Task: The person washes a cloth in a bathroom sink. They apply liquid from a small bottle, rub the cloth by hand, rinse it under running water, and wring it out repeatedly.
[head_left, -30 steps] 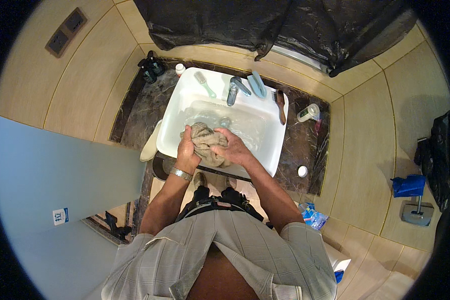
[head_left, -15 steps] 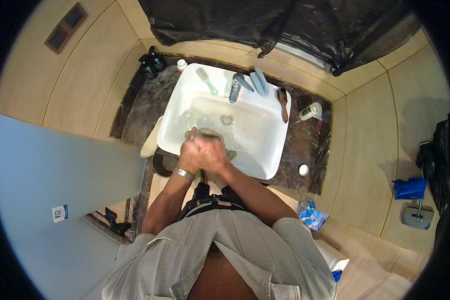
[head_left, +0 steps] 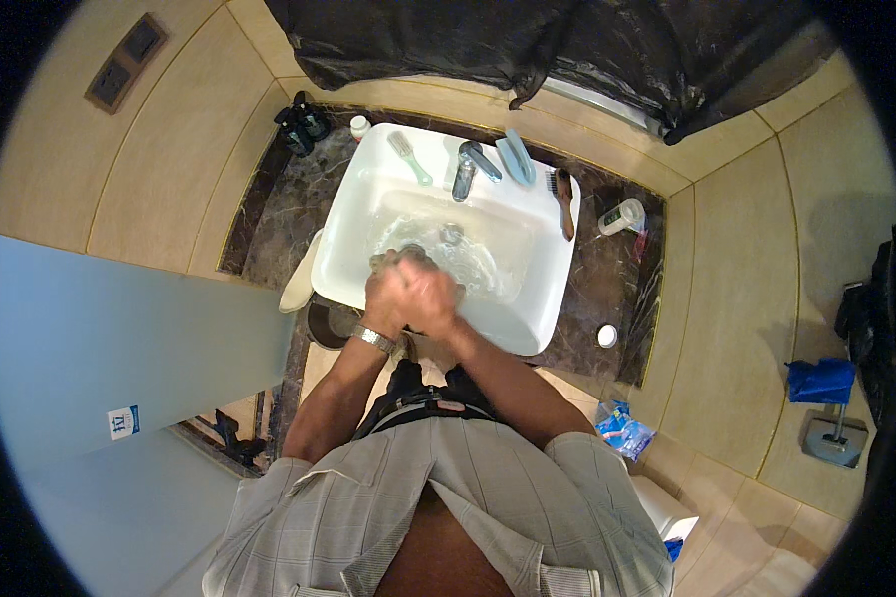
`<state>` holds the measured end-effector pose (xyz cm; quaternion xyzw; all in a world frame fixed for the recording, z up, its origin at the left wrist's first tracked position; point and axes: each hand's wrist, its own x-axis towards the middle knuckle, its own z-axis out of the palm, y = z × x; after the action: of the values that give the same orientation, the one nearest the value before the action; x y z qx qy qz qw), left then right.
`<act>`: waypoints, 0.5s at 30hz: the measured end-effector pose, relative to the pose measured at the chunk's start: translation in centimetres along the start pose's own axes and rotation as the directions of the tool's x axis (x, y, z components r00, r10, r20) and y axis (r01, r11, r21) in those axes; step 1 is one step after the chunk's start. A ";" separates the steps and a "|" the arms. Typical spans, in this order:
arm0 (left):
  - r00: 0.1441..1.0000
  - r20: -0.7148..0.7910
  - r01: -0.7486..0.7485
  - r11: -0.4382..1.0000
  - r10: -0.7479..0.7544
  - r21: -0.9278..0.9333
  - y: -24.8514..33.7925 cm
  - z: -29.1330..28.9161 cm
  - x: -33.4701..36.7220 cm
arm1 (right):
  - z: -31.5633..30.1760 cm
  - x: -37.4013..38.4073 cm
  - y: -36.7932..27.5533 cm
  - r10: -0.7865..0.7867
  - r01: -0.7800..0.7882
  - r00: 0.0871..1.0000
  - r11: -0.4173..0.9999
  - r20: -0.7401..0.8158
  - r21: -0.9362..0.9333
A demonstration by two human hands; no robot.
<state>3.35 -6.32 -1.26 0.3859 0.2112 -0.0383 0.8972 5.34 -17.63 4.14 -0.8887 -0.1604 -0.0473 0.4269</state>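
Holds a tan cloth (head_left: 376,262) over the near-left part of the sink (head_left: 546,298), bunched between left hand (head_left: 383,297) and right hand (head_left: 431,297); shows only scraps of it past the knuckles. Presses the fingers narrow around the cloth, right hand against left; cannot tell each finger's curl through the blur. Crosses the sink's near rim with both wrists, a metal wristband (head_left: 372,339) on the left one. Leaves room for moving toward the sink's drain (head_left: 451,234) and right wall, over rippled water (head_left: 483,271). Tightens along the sink's far rim, lined from left to right with a pale green brush (head_left: 409,159), a metal faucet (head_left: 463,184), a light-blue object (head_left: 515,157) and a wooden brush (head_left: 563,206).

Borders the sink with a dark veined counter (head_left: 294,209): dark bottles (head_left: 299,127) and a small white bottle (head_left: 359,126) behind-left of the sink, a clear container (head_left: 621,217) and white lid (head_left: 606,336) to its right. Includes black sheeting (head_left: 528,45) beyond the sink, a blue-grey panel (head_left: 119,328) left of it, tan wall tiles (head_left: 732,318) right.
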 end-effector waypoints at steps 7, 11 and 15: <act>0.987 -0.079 0.144 0.989 -0.141 0.035 1.6 8.7 -1.6 | -7.0 2.2 5.9 0.442 -0.399 0.897 0.807 0.004 0.436; 0.972 0.042 0.232 0.973 -0.232 0.012 1.6 13.1 -1.5 | -12.1 0.3 11.1 0.439 -0.428 0.882 0.593 0.171 0.682; 0.944 0.131 0.295 0.952 -0.304 0.078 1.1 14.8 -0.4 | -17.8 -1.5 9.2 0.323 -0.390 0.914 0.538 0.244 0.747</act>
<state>8.43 -16.05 8.71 0.3713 0.2019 -0.2077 0.8822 7.90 -37.14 8.18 -0.6272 0.0032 0.1491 0.7644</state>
